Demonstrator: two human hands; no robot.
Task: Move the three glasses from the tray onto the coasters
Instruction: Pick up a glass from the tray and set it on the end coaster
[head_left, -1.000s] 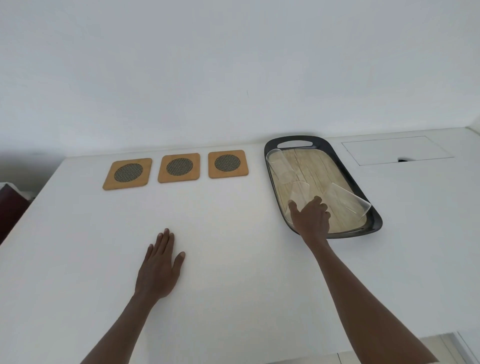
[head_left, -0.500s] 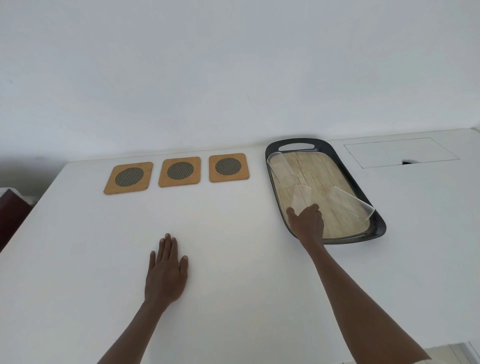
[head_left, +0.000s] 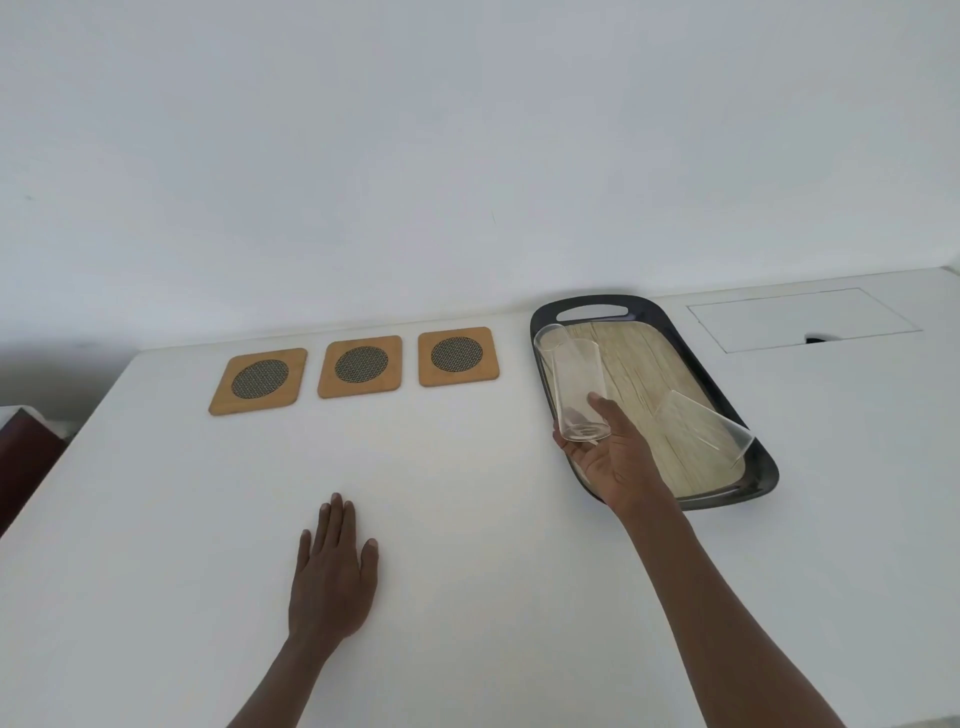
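My right hand (head_left: 618, 462) grips a clear glass (head_left: 577, 387) near its base and holds it raised over the left side of the black tray (head_left: 764, 470), which has a wood-pattern floor. A second glass (head_left: 543, 344) stands at the tray's far left corner, partly behind the held one. A third glass (head_left: 701, 428) stands on the tray's right side. Three square wooden coasters with dark mesh centres lie in a row left of the tray: left (head_left: 258, 381), middle (head_left: 360, 366), right (head_left: 457, 356). My left hand (head_left: 332, 577) rests flat on the white table, holding nothing.
A rectangular hatch panel (head_left: 802, 319) is set into the table at the back right. A dark red object (head_left: 26, 441) shows past the table's left edge. A white wall rises right behind the coasters and tray.
My right hand closed on the near-left glass and lifted it off the tray floor. My left hand has stayed flat on the table.
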